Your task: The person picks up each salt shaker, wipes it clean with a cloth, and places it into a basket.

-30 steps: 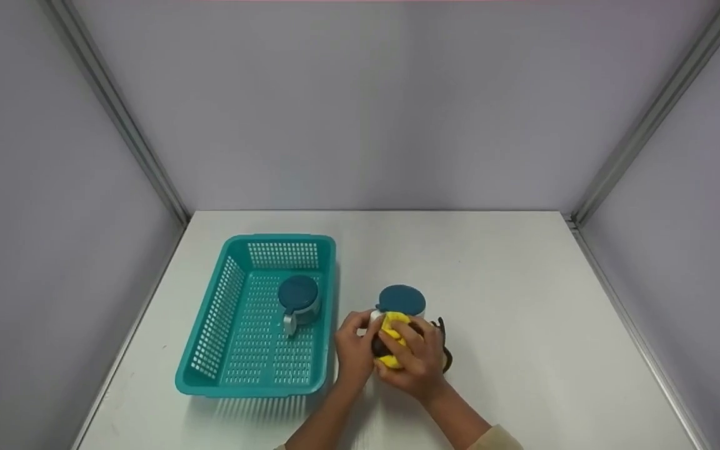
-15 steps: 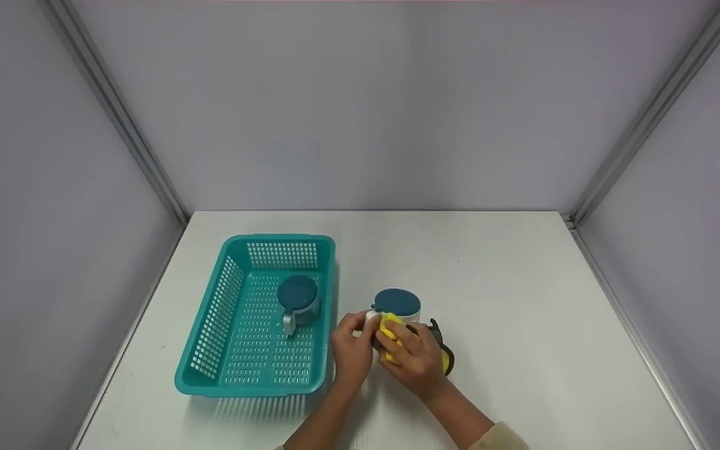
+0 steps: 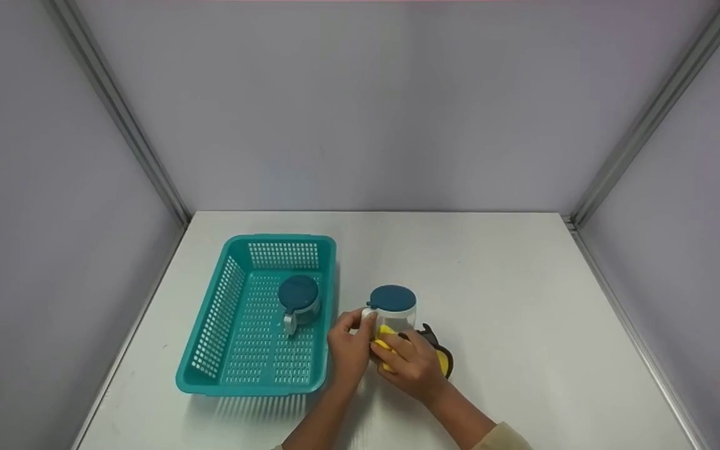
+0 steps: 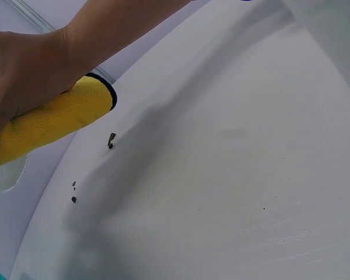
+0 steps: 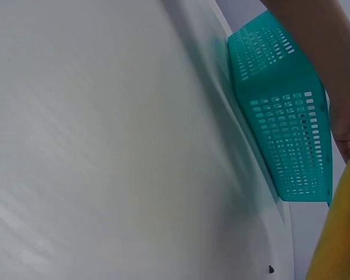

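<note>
In the head view, a clear jar with a blue lid is held upright, right of the teal basket. My left hand pinches its white handle. With curled fingers, my right hand grips a yellow cloth with a dark edge and presses it to the jar's near side. Part of the cloth hangs out to the right of that hand. The fingers hide the lower jar. The left wrist view shows the right hand and the cloth, with a bit of clear jar below.
A teal basket with slotted walls stands on the left of the white table. Inside it is a second blue-lidded jar with a grey handle. Dark specks lie on the tabletop. Grey walls enclose the table.
The jar has shifted slightly left and more of its body shows. The cloth has slid down along the handle side, with the right hand moving slightly lower. The left hand keeps hold of the handle.
</note>
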Available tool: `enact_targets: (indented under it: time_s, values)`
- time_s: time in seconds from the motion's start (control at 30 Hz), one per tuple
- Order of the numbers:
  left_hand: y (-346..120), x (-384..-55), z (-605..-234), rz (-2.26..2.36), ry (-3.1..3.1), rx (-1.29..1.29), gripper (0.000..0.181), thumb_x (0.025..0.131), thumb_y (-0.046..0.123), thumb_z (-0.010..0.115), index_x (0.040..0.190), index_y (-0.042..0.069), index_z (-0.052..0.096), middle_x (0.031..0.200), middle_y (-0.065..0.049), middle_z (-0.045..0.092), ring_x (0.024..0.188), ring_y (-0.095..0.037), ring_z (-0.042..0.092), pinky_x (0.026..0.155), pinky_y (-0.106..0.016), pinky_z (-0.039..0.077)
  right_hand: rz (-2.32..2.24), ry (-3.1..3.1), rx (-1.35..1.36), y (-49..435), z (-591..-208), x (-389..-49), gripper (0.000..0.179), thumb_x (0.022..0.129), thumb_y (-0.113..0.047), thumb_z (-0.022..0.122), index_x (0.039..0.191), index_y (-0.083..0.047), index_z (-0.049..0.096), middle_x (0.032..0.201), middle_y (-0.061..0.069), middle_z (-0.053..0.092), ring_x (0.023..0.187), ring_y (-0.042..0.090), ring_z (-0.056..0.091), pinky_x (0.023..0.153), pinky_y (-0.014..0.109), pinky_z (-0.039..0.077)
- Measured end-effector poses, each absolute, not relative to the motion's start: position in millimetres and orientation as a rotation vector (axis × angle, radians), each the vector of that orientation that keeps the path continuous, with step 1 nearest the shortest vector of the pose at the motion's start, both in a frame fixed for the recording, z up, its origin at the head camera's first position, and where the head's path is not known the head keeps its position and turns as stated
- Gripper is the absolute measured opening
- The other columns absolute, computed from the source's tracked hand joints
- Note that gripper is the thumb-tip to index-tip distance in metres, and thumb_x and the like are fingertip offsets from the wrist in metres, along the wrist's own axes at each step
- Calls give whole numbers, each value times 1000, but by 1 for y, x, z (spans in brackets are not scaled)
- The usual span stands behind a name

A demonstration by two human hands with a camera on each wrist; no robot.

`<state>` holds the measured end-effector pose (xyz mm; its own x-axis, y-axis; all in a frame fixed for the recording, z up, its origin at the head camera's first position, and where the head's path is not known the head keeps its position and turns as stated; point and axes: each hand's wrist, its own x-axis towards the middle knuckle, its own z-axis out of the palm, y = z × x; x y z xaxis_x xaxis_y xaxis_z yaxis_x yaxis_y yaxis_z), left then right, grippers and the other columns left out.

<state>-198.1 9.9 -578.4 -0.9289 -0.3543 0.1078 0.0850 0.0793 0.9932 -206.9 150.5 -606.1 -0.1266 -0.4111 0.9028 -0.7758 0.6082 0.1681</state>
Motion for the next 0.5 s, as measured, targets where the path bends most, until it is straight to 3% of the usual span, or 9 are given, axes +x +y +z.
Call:
enact_targets:
  time_s: [0.27,0.5]
  values:
    - [10,-199,-578,-1925,-2040,264,26,92,40,68,106,19,72,90,3,67,84,-18,62,75,-27,59,419,-1756,1028,153,-609,-207,19,90,-25,71,105,-15,78,101,2,75,80,18,67,68,29,60]
    - [10,-199,-580,-1963,-1951,225,20,93,33,68,104,15,72,88,-2,64,78,-18,64,71,-27,60,495,-1755,989,158,-611,-204,19,86,-23,72,101,-14,78,99,4,75,72,18,63,63,26,58]
